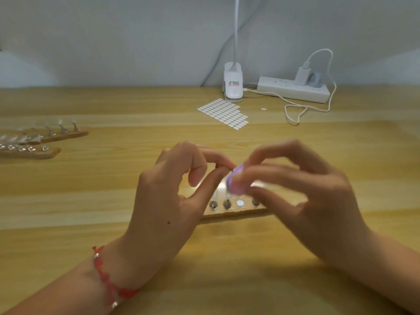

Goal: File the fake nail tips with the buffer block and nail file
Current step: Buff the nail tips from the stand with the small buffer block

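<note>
Gripping a purple buffer block (236, 181), R hand (302, 192) has thumb and curled fingers closed round it; block and fingers are motion-blurred. The block sits mid-tabletop, toward the near edge, just above a wooden strip (236, 212) and touching the L fingertips.

L hand (179, 196) has thumb and index tips pressed together in a pinch on a small piece (231, 170) right against the block's top-left. It's too small and blurred to say what it is. The other L fingers are loosely curled and hold nothing. A red bracelet (106, 276) w/ silver beads is on the L wrist.

The wooden strip lies flat under both hands, partly hidden by them. On its visible top are two metal studs (213, 204) side by side, then a white dot (240, 203) to their right.

Near the left edge of the tabletop (113, 178), two more wooden strips (56, 135) lie one behind the other, each w/ a row of small metal stands.

Toward the far edge:
- A sheet of white oval stickers (223, 113).
- Just behind it, a white clip lamp (233, 85), its neck going up out of view.
- Right of the lamp, a white power strip (293, 89) w/ a charger (302, 76) plugged in.
- A white cable (306, 108) looping onto the wood in front of the power strip.
</note>
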`<state>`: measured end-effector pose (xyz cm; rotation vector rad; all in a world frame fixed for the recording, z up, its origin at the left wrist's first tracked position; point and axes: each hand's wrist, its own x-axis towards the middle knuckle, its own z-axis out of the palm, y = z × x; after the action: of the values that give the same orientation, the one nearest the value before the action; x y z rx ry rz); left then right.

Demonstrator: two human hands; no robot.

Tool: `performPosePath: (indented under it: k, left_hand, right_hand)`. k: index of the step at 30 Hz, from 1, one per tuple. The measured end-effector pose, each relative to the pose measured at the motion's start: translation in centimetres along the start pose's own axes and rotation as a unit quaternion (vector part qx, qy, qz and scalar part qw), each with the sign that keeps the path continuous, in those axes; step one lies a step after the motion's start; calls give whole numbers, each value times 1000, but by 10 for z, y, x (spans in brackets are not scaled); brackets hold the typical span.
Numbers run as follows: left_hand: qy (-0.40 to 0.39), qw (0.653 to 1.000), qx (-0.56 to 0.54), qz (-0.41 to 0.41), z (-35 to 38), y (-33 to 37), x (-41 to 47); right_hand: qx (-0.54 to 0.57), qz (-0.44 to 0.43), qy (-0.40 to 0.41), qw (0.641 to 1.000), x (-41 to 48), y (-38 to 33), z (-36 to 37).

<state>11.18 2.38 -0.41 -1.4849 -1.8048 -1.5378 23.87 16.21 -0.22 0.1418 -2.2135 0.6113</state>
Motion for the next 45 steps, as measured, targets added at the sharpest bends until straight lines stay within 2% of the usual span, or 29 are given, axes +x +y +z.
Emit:
performPosePath:
  k: [2,6,9,14,18,20,22,26,29,33,35,38,45]
  left_hand:
    - [-5,1000,3,-1,0,0,0]
    - [1,999,-8,-37,-1,1,0]
    - [4,995,-56,-83,0,5,0]
    - [17,974,-151,-166,-1,0,-2]
    - [0,973,-155,-170,2,3,-4]
    - [9,968,-170,-186,2,2,-4]
    - [14,963,-180,-199,3,2,-3]
    - [13,961,-176,-212,4,4,-2]
    - [12,953,-186,-239,2,4,-1]
    - [1,947,-200,-250,3,9,2]
    - [-2,940,-209,-272,1,6,1]
    - [-14,926,-232,-297,1,3,2]
    - [-12,913,-293,-284,-1,2,4]
  right_hand:
    - [0,-15,-12,1000,0,1,2]
    - [-34,5,18,999,3,8,-3]
    - [-10,-40,-1,999,-1,0,6]
    - [-33,-39,66,997,5,4,-8]
    - [-103,-94,12,990,0,5,1]
    - [-123,-86,11,989,1,10,-3]
    - [-112,-71,20,991,1,10,-3]
    - [-109,-99,1,989,0,9,0]
    - [-122,-80,24,989,2,13,-5]
    - [-110,-105,-10,988,-2,13,0]
    - [-134,-82,5,988,2,21,-9]
    - [-108,-18,50,993,10,27,-25]
    - [74,135,36,987,16,6,-26]
